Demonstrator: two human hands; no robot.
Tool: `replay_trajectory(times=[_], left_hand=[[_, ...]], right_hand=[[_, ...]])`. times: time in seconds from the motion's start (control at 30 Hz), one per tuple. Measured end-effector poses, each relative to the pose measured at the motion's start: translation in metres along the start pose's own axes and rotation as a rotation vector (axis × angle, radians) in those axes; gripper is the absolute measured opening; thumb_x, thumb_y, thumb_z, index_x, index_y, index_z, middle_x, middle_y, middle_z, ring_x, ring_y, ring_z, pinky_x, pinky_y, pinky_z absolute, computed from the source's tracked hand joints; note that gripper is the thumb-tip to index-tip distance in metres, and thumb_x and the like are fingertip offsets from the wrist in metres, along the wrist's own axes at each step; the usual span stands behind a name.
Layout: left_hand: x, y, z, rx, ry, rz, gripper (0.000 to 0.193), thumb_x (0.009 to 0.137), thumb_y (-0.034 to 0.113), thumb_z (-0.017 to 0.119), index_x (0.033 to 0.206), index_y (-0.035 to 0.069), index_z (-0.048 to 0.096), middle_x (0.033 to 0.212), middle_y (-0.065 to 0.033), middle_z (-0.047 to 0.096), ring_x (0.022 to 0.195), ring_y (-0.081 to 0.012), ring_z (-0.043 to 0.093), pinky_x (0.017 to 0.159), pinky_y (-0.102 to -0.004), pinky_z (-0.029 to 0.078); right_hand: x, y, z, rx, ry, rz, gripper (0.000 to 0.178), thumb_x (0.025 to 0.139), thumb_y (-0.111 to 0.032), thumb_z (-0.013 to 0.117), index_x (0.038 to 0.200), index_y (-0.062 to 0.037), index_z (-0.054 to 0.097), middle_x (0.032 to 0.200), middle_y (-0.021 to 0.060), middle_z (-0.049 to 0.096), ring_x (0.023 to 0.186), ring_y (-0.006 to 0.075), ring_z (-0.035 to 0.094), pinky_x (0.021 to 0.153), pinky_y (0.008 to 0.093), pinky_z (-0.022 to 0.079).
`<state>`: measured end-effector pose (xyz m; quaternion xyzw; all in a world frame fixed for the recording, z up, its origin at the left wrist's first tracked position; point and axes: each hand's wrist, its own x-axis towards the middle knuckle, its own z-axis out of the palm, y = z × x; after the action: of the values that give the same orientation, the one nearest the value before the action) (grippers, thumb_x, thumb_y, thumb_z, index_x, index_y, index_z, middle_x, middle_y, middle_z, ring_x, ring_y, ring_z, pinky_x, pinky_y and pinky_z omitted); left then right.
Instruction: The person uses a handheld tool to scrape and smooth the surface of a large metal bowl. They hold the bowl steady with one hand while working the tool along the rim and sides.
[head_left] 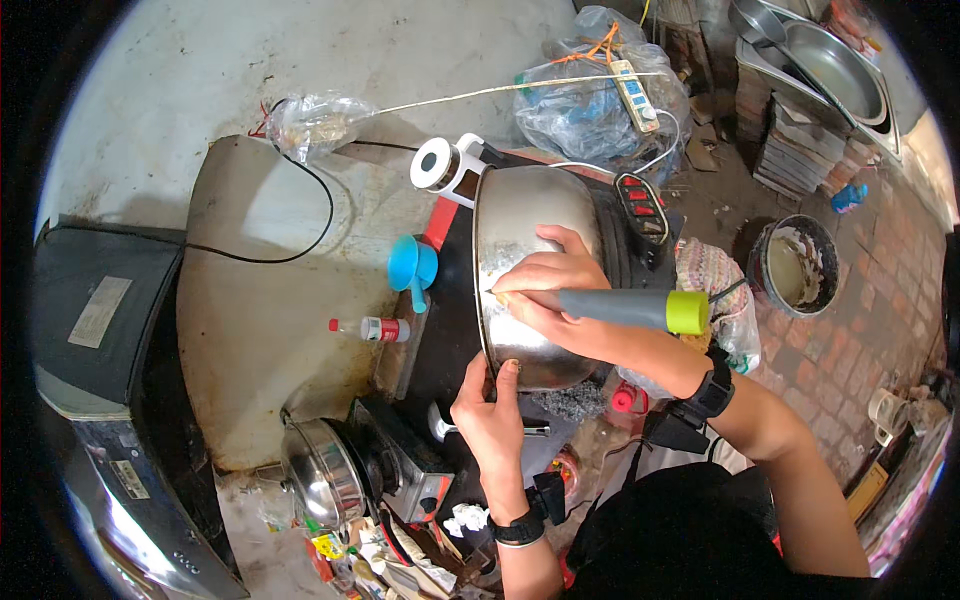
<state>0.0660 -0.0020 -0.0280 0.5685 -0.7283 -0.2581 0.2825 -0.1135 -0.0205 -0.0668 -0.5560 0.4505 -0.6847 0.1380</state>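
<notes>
Left hand (492, 408): I'm seeing fingers pinching the metal pot (522, 228) at its rim.
Right hand (552, 285): fingers holding a grey-and-lime tool (625, 308) over it.
Pot: sitting over the black desk (447, 315), near the power strip (642, 213).

A head-worn fisheye camera looks down on the metal pot (535, 205) from close above.
</notes>
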Motion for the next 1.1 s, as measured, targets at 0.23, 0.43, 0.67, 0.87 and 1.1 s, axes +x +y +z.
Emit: replay_trajectory(times=[0.23,0.43,0.67,0.87,1.1], left_hand=[[-0.0002,0.0003,-0.0016,0.036,-0.012,-0.017,0.026,0.091,0.009,0.071,0.111,-0.006,0.065,0.083,-0.0044,0.068,0.077,-0.0080,0.058,0.070,-0.0263,0.050],[0.0005,0.0004,-0.0021,0.069,-0.013,0.016,0.025,0.091,0.007,0.071,0.112,-0.006,0.065,0.085,-0.0048,0.069,0.078,-0.0075,0.057,0.071,-0.0255,0.050],[-0.0001,0.0006,-0.0013,-0.001,-0.019,-0.022,0.026,0.092,0.007,0.070,0.114,-0.007,0.064,0.089,-0.0039,0.069,0.081,-0.0080,0.058,0.073,-0.0255,0.050],[0.0009,-0.0024,0.0000,-0.010,0.009,0.019,0.028,0.091,0.013,0.072,0.113,-0.003,0.067,0.086,-0.0177,0.072,0.074,-0.0155,0.065,0.071,-0.0325,0.053],[0.0005,-0.0007,0.0003,0.017,0.013,0.019,0.028,0.091,0.013,0.072,0.114,-0.003,0.067,0.086,-0.0164,0.073,0.075,-0.0155,0.064,0.072,-0.0323,0.053]], right_hand=[[0.0011,-0.0021,-0.0015,-0.038,-0.041,-0.045,0.006,0.088,-0.015,0.065,0.088,-0.0135,0.071,0.083,0.0002,0.071,0.080,0.0165,0.066,0.108,0.0460,0.031],[0.0011,-0.0017,-0.0016,-0.065,-0.052,-0.080,0.006,0.088,-0.016,0.065,0.089,-0.0137,0.071,0.082,0.0001,0.070,0.082,0.0162,0.066,0.109,0.0463,0.031],[0.0001,-0.0010,-0.0009,-0.031,-0.029,-0.001,0.006,0.088,-0.017,0.064,0.088,-0.0140,0.070,0.082,0.0002,0.070,0.082,0.0169,0.065,0.109,0.0468,0.031],[0.0005,-0.0033,-0.0028,-0.074,-0.070,-0.035,0.006,0.085,-0.016,0.066,0.089,-0.0145,0.070,0.081,0.0004,0.069,0.083,0.0167,0.064,0.110,0.0478,0.030],[0.0014,-0.0078,-0.0086,-0.145,-0.185,-0.074,0.008,0.086,-0.017,0.066,0.091,-0.0131,0.071,0.081,0.0006,0.069,0.083,0.0176,0.064,0.109,0.0473,0.030]])
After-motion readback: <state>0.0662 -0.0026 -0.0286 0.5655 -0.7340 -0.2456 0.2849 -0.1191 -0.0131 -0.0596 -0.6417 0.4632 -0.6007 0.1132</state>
